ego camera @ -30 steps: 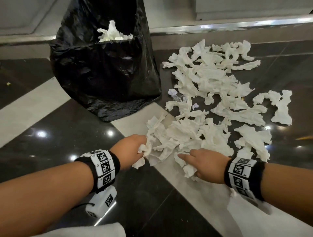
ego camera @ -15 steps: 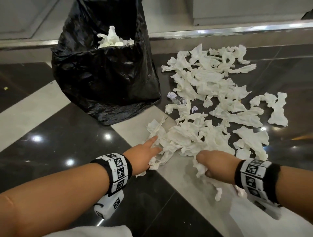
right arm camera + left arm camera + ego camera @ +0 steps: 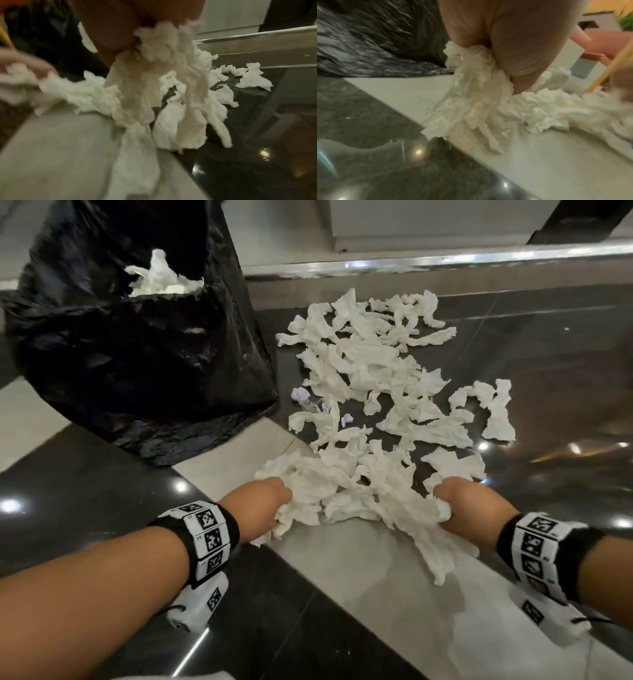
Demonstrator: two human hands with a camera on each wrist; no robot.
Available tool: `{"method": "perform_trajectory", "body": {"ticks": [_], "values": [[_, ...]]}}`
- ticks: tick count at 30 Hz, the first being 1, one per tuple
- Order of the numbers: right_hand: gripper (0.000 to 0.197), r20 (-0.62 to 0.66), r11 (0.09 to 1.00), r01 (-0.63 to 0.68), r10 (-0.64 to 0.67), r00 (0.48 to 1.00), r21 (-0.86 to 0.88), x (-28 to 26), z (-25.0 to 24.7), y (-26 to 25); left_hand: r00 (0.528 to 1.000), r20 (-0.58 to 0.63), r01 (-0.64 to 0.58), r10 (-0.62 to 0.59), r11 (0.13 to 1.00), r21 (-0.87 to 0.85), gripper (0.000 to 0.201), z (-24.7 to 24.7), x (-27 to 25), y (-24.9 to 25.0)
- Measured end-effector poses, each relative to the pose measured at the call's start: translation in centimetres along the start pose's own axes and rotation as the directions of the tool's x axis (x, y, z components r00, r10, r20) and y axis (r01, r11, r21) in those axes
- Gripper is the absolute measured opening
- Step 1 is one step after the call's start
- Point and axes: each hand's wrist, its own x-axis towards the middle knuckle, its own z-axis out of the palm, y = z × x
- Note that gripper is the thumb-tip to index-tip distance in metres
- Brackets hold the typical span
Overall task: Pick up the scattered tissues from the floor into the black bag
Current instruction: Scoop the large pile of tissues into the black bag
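Note:
Crumpled white tissues [image 3: 370,364] lie scattered over the dark floor to the right of the black bag [image 3: 137,361], which stands open with tissues [image 3: 161,278] inside. My left hand [image 3: 274,505] grips the left end of the nearest heap of tissues [image 3: 346,491]; in the left wrist view its curled fingers [image 3: 513,47] squeeze a wad of tissue [image 3: 479,83]. My right hand [image 3: 452,501] grips the heap's right end, and in the right wrist view tissues [image 3: 154,88] hang from its fist [image 3: 120,27] above the floor.
A pale stripe [image 3: 359,594] crosses the glossy black floor [image 3: 85,501] under the near heap. A metal threshold strip [image 3: 445,261] runs along the back. Small bluish paper scraps [image 3: 305,398] lie beside the bag's base.
Both hands moved forward and apart into the near heap. The left hand's fingers, straight half a second ago, now curl round tissues; the right hand gathers more and lifts them.

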Motion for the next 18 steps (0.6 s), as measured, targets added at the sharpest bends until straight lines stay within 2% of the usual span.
{"method": "perform_trajectory", "body": {"ticks": [3,5,8,10,12,13,16,18], "values": [[0.042,0.237,0.984,0.094,-0.055,0.97,-0.153,0.0,2.6,0.4,0.988,-0.136,0.057,-0.074,0.99,-0.129,0.014,-2.0,-1.7,-0.3],[0.053,0.323,0.935,0.2,-0.099,0.941,-0.294,0.0,4.0,-0.1,0.962,-0.22,0.102,-0.159,0.963,-0.249,0.021,-3.4,-3.2,-0.5],[0.048,0.334,0.895,0.321,-0.213,0.918,-0.31,1.0,4.6,-1.3,0.89,-0.339,0.146,-0.305,0.895,-0.422,0.029,-5.6,-5.2,-1.2],[0.041,0.336,0.885,0.346,-0.239,0.911,-0.311,1.9,4.0,-2.1,0.836,-0.383,0.149,-0.393,0.834,-0.531,0.023,-7.2,-6.5,-1.9],[0.036,0.297,0.916,0.313,-0.235,0.925,-0.249,2.8,2.8,-2.7,0.795,-0.419,0.102,-0.439,0.777,-0.621,0.041,-9.1,-7.6,-2.6],[0.029,0.271,0.938,0.28,-0.221,0.937,-0.205,3.0,2.0,-3.0,0.773,-0.451,0.067,-0.447,0.763,-0.643,0.042,-10.2,-8.1,-2.8],[0.018,0.2,0.98,0.183,-0.164,0.966,-0.076,4.1,0.1,-2.8,0.66,-0.595,-0.011,-0.459,0.785,-0.619,0.009,-14.3,-9.6,-2.9],[0.008,0.107,0.994,0.11,-0.112,0.988,0.024,4.0,-1.1,-2.7,0.576,-0.679,-0.045,-0.455,0.812,-0.582,0.02,-17.0,-10.6,-3.1]]}}
